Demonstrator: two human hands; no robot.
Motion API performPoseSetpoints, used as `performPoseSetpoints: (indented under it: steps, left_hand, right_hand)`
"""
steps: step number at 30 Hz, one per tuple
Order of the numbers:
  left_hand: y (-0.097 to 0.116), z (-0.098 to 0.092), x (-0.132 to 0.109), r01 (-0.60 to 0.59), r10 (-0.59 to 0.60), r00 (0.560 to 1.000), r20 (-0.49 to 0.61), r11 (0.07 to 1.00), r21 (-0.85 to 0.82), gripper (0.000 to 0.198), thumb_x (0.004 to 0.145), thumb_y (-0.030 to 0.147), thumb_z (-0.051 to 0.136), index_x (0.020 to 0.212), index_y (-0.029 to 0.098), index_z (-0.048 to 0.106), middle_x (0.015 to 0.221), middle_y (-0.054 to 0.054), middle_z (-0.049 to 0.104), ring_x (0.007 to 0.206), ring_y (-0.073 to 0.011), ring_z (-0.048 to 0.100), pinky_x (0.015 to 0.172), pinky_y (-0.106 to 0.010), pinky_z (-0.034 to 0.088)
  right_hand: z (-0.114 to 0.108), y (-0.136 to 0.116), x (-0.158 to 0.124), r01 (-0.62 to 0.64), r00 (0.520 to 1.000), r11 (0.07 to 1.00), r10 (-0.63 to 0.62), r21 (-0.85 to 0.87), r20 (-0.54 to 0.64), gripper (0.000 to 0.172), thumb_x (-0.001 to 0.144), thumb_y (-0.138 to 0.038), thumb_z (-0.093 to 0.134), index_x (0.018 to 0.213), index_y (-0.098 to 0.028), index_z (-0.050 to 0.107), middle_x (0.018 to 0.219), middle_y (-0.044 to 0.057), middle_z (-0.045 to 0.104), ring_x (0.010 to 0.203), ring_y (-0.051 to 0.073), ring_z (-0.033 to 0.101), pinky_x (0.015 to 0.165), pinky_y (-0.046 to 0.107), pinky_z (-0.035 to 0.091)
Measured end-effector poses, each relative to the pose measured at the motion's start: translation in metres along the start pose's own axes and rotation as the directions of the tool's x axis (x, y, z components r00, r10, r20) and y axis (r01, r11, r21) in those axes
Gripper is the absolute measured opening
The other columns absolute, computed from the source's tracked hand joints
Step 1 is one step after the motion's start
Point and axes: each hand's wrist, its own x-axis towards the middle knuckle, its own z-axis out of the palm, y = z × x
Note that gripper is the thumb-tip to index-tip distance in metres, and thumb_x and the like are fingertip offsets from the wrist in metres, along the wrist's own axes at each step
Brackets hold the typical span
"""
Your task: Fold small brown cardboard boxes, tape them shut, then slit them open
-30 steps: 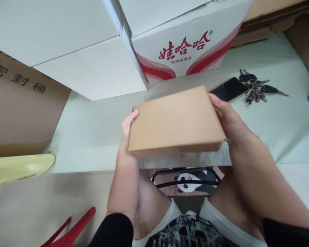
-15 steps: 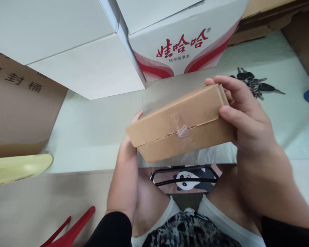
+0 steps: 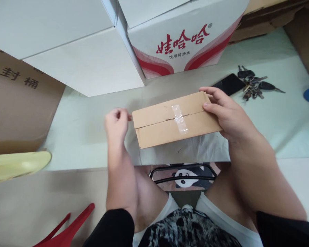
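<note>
A brown cardboard box (image 3: 157, 125) is held tilted above the pale green tabletop. A short strip of clear tape (image 3: 179, 119) crosses the seam on its upward face. My right hand (image 3: 226, 115) grips the box's right end, thumb on the near face and fingers over the far edge. My left hand (image 3: 117, 124) is beside the left end with its fingers curled in. Its fingertips are close to the box corner; whether they touch it or hold anything I cannot make out.
Behind the box stand a white and red water carton (image 3: 180, 48) and a large white box (image 3: 92, 65). A dark phone (image 3: 229, 84) lies near a bunch of keys (image 3: 254, 84). At left are a big brown carton (image 3: 20, 99) and a yellow plastic object (image 3: 18, 164).
My left hand has come out from behind the box to its left side, fingers curled. The box has shifted slightly left and turned its taped face up. The phone has come into view.
</note>
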Motion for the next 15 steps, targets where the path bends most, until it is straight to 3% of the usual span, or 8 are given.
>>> performPoseSetpoints:
  steps: [2,3,5,6,8,10,12,15]
  left_hand:
    - [0.028,-0.008,-0.018,-0.247,0.245,0.965,-0.097,0.969,-0.003,0.01,0.092,0.029,0.065,0.087,0.022,0.071,0.081,-0.001,0.073,0.081,-0.0174,0.072,0.079,-0.031,0.058]
    - [0.042,-0.008,-0.029,-0.376,0.374,0.926,-0.049,0.927,-0.018,0.014,0.097,0.03,0.06,0.097,0.024,0.072,0.094,-0.002,0.076,0.094,-0.0189,0.072,0.09,-0.035,0.059]
    - [0.066,0.0,-0.05,-0.613,0.61,0.758,0.231,0.787,-0.069,0.019,0.098,0.032,0.058,0.107,0.026,0.073,0.107,-0.004,0.077,0.11,-0.0231,0.072,0.103,-0.043,0.057]
    - [0.075,0.006,-0.058,-0.683,0.652,0.655,0.382,0.727,-0.069,0.021,0.097,0.032,0.059,0.112,0.027,0.072,0.114,-0.005,0.077,0.116,-0.0251,0.071,0.107,-0.045,0.055]
    - [0.084,0.019,-0.067,-0.752,0.613,0.549,0.568,0.66,0.015,0.026,0.096,0.033,0.06,0.119,0.026,0.072,0.125,-0.007,0.075,0.126,-0.0285,0.067,0.111,-0.047,0.052]
    - [0.085,0.027,-0.069,-0.759,0.548,0.552,0.629,0.642,0.107,0.029,0.097,0.035,0.06,0.122,0.024,0.072,0.13,-0.009,0.074,0.129,-0.0301,0.065,0.113,-0.048,0.05]
    - [0.083,0.028,-0.067,-0.746,0.522,0.576,0.629,0.65,0.144,0.031,0.096,0.037,0.062,0.123,0.025,0.072,0.131,-0.008,0.074,0.128,-0.0305,0.066,0.113,-0.048,0.049]
    - [0.08,0.026,-0.065,-0.751,0.519,0.576,0.632,0.641,0.158,0.036,0.091,0.038,0.068,0.125,0.026,0.071,0.133,-0.009,0.072,0.128,-0.0312,0.065,0.112,-0.048,0.05]
  right_hand:
    - [0.003,-0.002,0.0,-0.021,0.999,0.999,0.022,0.045,-0.024,0.045,0.09,-0.038,0.057,0.134,-0.031,0.056,0.127,0.005,0.071,0.109,0.025,0.07,0.089,0.042,0.061]
    - [0.004,-0.002,0.0,-0.03,0.999,0.998,0.032,0.061,-0.034,0.045,0.089,-0.037,0.058,0.133,-0.031,0.057,0.127,0.005,0.071,0.109,0.025,0.07,0.09,0.043,0.061]
    - [0.009,-0.002,-0.001,-0.029,0.999,0.998,0.031,0.06,-0.033,0.045,0.088,-0.037,0.059,0.133,-0.031,0.057,0.126,0.006,0.072,0.109,0.026,0.07,0.09,0.044,0.061]
    - [0.011,-0.002,-0.001,-0.019,1.0,0.999,0.02,0.045,-0.019,0.046,0.089,-0.038,0.058,0.134,-0.031,0.056,0.127,0.006,0.071,0.109,0.027,0.069,0.091,0.045,0.06]
    - [0.013,-0.002,-0.001,0.012,1.0,1.0,-0.012,0.011,0.014,0.046,0.091,-0.042,0.056,0.135,-0.031,0.054,0.13,0.007,0.07,0.111,0.027,0.069,0.091,0.045,0.06]
    - [0.011,-0.002,0.001,0.011,1.0,1.0,-0.011,-0.001,-0.016,0.044,0.092,-0.045,0.053,0.133,-0.03,0.054,0.131,0.007,0.07,0.112,0.026,0.069,0.091,0.045,0.06]
    - [0.002,-0.002,0.002,-0.041,0.981,0.998,0.03,-0.053,-0.19,0.036,0.091,-0.042,0.052,0.122,-0.027,0.06,0.123,0.009,0.071,0.105,0.027,0.07,0.089,0.046,0.059]
    - [-0.023,-0.001,0.001,-0.266,0.879,0.892,0.069,-0.365,-0.471,0.02,0.083,-0.033,0.054,0.099,-0.024,0.063,0.102,0.01,0.073,0.096,0.032,0.07,0.092,0.054,0.054]
